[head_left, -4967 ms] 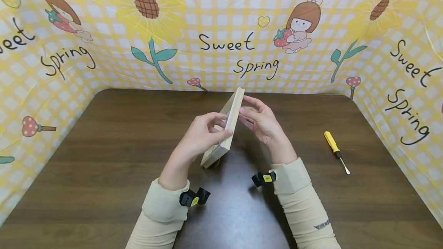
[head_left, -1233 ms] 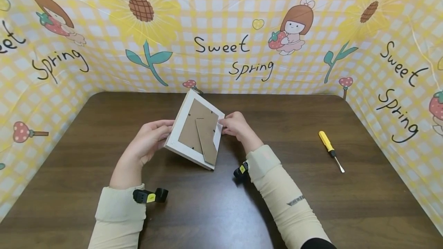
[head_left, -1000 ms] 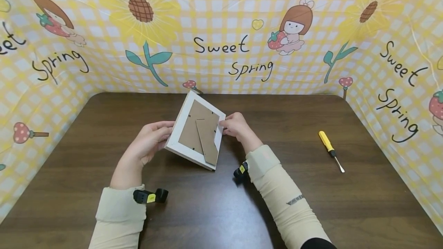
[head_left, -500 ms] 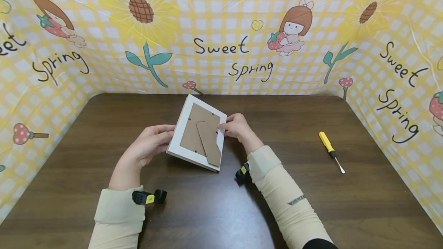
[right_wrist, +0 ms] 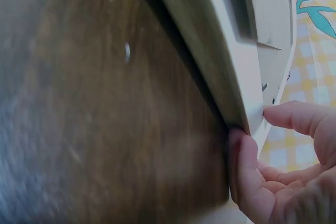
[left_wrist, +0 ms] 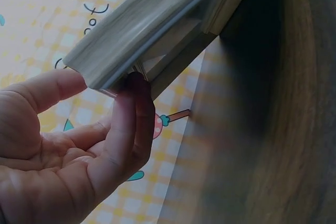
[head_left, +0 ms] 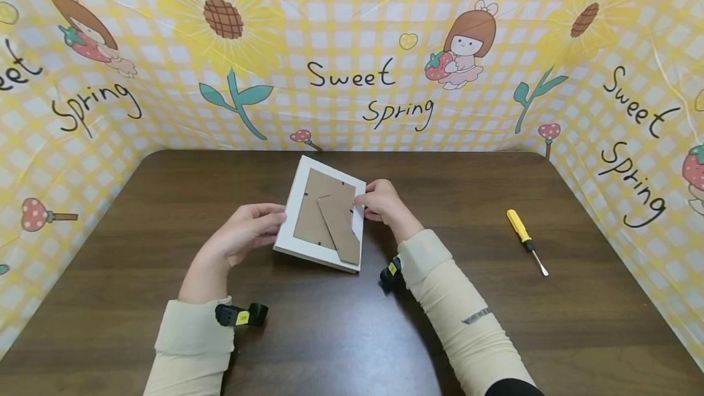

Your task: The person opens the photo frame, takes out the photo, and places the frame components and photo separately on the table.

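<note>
A white picture frame [head_left: 291,219] is held tilted above the middle of the table, its back turned toward the head camera. The brown backing board [head_left: 313,212] carries a flat easel stand [head_left: 343,237] and several small dark tabs around its edge. At the left side, my left hand [head_left: 242,234] pinches the rim; in the left wrist view its thumb and fingers [left_wrist: 123,124] grip one edge from both faces. My right hand [head_left: 385,203] pinches the opposite side, thumb on the back and fingers [right_wrist: 247,166] around the outer edge. The frame's front is mostly hidden.
A screwdriver [head_left: 519,228] with a yellow handle lies on the dark wooden table [head_left: 467,200] to the right. Behind and along both sides hangs a yellow checked cloth [head_left: 352,29]. Each sleeve cuff bears a small black wrist camera [head_left: 240,315].
Five seconds ago the frame stood nearly edge-on; its back now faces the head camera. Over the last second it has lowered, shifted slightly right and tipped flatter, both hands still holding it.
</note>
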A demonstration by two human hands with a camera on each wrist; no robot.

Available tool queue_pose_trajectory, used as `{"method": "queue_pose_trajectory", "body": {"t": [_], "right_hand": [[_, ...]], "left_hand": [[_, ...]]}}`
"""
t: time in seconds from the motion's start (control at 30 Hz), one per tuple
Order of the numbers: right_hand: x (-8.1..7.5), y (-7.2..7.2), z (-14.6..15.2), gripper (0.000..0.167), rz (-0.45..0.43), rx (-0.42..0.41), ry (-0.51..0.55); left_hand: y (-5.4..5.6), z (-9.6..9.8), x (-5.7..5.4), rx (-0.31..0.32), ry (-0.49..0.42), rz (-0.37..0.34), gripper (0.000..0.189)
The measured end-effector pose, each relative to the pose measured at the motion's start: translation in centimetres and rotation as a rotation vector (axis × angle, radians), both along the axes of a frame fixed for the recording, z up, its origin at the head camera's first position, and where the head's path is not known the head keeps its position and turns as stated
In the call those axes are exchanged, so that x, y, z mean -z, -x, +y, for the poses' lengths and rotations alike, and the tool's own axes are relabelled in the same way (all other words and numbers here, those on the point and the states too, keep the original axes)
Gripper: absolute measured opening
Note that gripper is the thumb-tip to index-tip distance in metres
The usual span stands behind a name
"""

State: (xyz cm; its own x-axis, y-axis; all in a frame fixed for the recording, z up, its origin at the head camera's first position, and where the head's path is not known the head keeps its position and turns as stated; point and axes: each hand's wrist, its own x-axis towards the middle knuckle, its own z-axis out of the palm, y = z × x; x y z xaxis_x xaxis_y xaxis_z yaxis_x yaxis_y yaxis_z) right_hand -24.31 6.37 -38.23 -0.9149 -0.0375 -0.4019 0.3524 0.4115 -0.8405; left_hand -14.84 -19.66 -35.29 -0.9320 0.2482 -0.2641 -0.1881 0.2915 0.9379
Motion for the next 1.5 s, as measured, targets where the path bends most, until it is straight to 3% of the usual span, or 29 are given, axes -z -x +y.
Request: {"method": "queue_pose_trajectory", "body": {"t": [0.27, 0.53, 0.87, 1.1, 1.37, 1.5], "right_hand": [[-0.1, 0.1, 0.6, 0.033, 0.028, -0.022, -0.023], [-0.4, 0.5, 1.2, 0.035, -0.004, -0.03, -0.068], [-0.7, 0.7, 2.1, 0.038, -0.02, -0.056, -0.137], [-0.5, 1.0, 2.6, 0.037, 0.002, -0.076, -0.211], [-1.1, 1.2, 2.9, 0.037, 0.021, -0.105, -0.28], [-1.2, 1.2, 3.2, 0.038, 0.03, -0.109, -0.302]], "left_hand": [[0.2, 0.7, 0.7, 0.006, 0.005, -0.019, 0.052], [0.3, 1.6, 1.1, 0.004, 0.047, -0.013, 0.05], [0.8, 2.4, 2.3, 0.04, 0.107, -0.058, 0.047], [0.9, 3.3, 2.5, 0.063, 0.158, -0.072, 0.047], [1.1, 4.8, 2.2, 0.059, 0.275, -0.066, 0.032], [1.2, 5.3, 2.1, 0.057, 0.29, -0.055, 0.029]]}}
